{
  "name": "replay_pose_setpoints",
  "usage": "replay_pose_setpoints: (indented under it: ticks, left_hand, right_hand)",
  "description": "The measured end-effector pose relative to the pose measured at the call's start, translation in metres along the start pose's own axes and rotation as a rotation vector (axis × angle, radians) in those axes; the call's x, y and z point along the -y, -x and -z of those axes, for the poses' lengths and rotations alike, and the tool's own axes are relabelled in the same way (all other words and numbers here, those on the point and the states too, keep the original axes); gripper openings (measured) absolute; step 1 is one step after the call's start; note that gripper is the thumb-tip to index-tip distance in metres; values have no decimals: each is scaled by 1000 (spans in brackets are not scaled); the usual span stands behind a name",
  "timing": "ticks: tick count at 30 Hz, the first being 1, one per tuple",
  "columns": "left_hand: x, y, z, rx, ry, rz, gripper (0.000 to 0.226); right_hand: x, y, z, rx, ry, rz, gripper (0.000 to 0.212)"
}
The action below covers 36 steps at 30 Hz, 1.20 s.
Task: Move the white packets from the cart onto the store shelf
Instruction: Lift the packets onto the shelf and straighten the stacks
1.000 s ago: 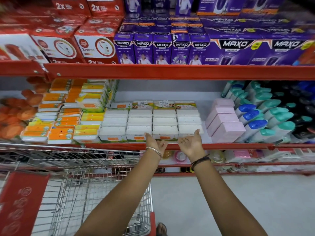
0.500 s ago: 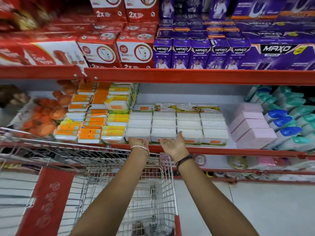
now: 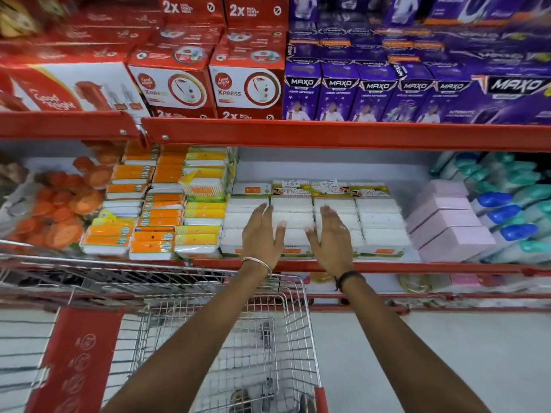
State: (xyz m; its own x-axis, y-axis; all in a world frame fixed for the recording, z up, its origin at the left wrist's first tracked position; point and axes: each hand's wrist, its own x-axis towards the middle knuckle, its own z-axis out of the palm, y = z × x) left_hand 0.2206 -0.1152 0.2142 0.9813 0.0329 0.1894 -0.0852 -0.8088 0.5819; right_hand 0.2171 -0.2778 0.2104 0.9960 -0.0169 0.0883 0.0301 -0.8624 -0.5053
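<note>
The white packets (image 3: 316,225) sit in four rows on the store shelf (image 3: 387,267), between the orange packs (image 3: 149,222) and the pink boxes (image 3: 447,228). My left hand (image 3: 262,234) and right hand (image 3: 331,234) lie flat over the middle rows, fingers spread, gripping nothing. I judge this to be the squaring-up step. The visible part of the cart (image 3: 295,323) shows no packets, so next I check the basket for remaining stock.
</note>
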Motion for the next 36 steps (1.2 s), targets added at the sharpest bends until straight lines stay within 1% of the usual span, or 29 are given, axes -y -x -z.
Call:
replay_pose_setpoints:
  ticks: [1,3,5,7,11,14,17,19,21,22,24,27,32,36]
  left_hand:
    - [4,-7,-4,88,-103,-27,54]
    - [11,-18,-12,228,-246,-79,65]
    - [19,-24,-24,295,-356,-133,70]
    - [23,-23,-29,298,-434,-150,71]
    - [24,-23,-35,286,-470,-148,76]
    - [22,-23,-34,289,-474,-151,77]
    - [14,-24,-32,300,-474,-147,79]
    - [1,-25,-34,303,-446,-182,79]
    - [-21,-27,-44,330,-385,-248,75]
    - [-30,-27,-50,349,-363,-279,72]
    - [-45,-27,-64,386,-359,-313,68]
    - [-52,-25,-78,390,-420,-316,70]
    - [-50,-24,-86,335,-440,-309,67]
    - [-51,-22,-87,341,-453,-297,68]
  right_hand:
    - [-6,-8,-4,56,94,29,70]
    - [-15,-19,-12,130,230,62,78]
    - [-21,-25,-18,154,318,85,80]
    - [-20,-25,-20,134,358,105,79]
    - [-22,-26,-26,97,337,93,74]
    - [-21,-28,-23,137,298,96,77]
    - [-27,-29,-6,194,160,126,84]
    - [-41,-28,9,118,73,101,80]
    - [-63,-26,23,8,96,40,76]
    - [-74,-26,29,-13,126,9,75]
    - [-93,-27,36,27,182,-32,77]
    - [-108,-29,36,88,255,0,77]
    - [-111,-28,26,30,277,15,67]
    - [-109,-28,27,40,280,26,68]
